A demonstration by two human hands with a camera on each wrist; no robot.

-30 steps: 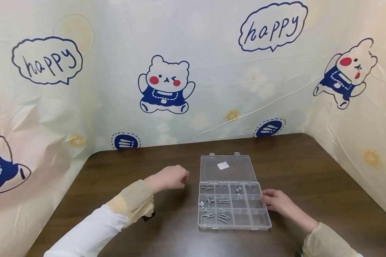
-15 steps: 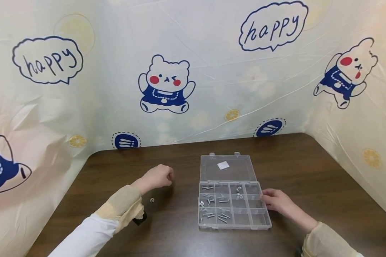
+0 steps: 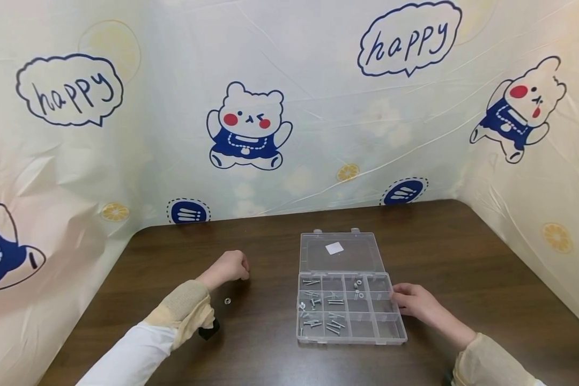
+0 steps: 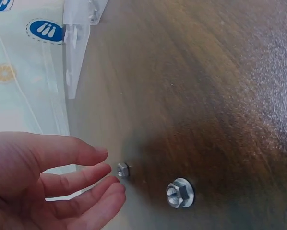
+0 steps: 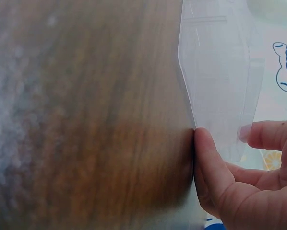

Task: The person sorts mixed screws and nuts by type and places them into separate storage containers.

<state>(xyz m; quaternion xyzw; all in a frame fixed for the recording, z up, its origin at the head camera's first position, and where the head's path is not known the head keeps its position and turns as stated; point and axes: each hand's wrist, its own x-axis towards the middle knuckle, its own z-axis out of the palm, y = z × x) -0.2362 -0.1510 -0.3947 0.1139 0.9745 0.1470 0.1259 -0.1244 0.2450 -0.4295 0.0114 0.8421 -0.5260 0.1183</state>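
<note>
My left hand (image 3: 228,266) hovers low over the table's left half. Its thumb and fingers are relaxed and apart, holding nothing, in the left wrist view. A small hex nut (image 4: 123,170) lies just beyond the fingertips. Nearer the wrist sits a flange nut (image 4: 181,193), also seen in the head view (image 3: 228,301). At the right, my right hand (image 3: 417,303) grips the right side wall of a clear compartment box (image 3: 352,340), whose lid (image 3: 342,257) lies open behind it. Bolts (image 3: 335,326) fill several left compartments, and nuts (image 3: 358,284) lie in a rear one.
The brown wooden table (image 3: 265,343) bears the box right of its middle. A printed curtain (image 3: 318,107) stands behind and along both sides. A dark device (image 3: 209,329) hangs under the left wrist.
My left hand has moved left, away from the box, then slightly further left. The flange nut came into sight beside its wrist. The right hand and the box stayed put.
</note>
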